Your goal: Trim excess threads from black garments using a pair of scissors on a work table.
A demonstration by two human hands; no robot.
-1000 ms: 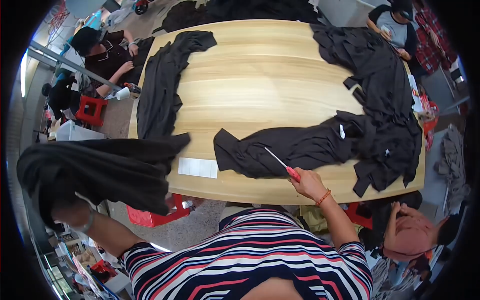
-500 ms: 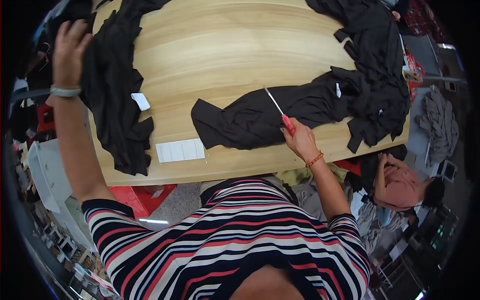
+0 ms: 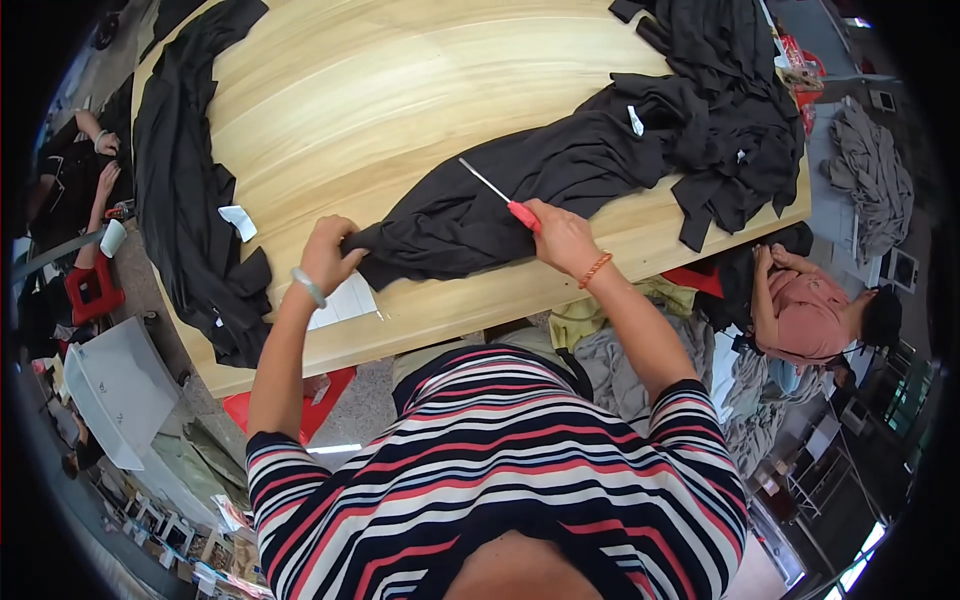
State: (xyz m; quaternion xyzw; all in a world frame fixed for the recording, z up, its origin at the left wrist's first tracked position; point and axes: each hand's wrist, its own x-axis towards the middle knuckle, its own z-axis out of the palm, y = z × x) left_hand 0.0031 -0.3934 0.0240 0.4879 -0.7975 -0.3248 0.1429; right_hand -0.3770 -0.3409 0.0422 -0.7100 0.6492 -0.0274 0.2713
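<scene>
A black garment (image 3: 450, 225) lies stretched across the near part of the wooden table, bunched toward the right. My left hand (image 3: 330, 252) is closed on its left end, thumb and fingers pinching the cloth. In my right hand (image 3: 566, 240) is a red-handled tool (image 3: 524, 214) with a thin metal shaft, pointing up and left over the garment. The exact kind of tool is unclear. Partly under my left forearm and the cloth, a white card (image 3: 347, 302) with ruled lines lies near the table's front edge. A small white label (image 3: 635, 121) shows on the garment.
More black garments (image 3: 180, 190) run along the table's left side, with a white tag (image 3: 238, 221) on them. Another black heap (image 3: 735, 120) covers the right end. A person in pink (image 3: 805, 315) sits at the right. Grey cloth (image 3: 870, 180) is piled beyond.
My left hand has come down from the far left to the garment's left end and taken hold of it. My right hand, with the tool, has shifted left and slightly up in view.
</scene>
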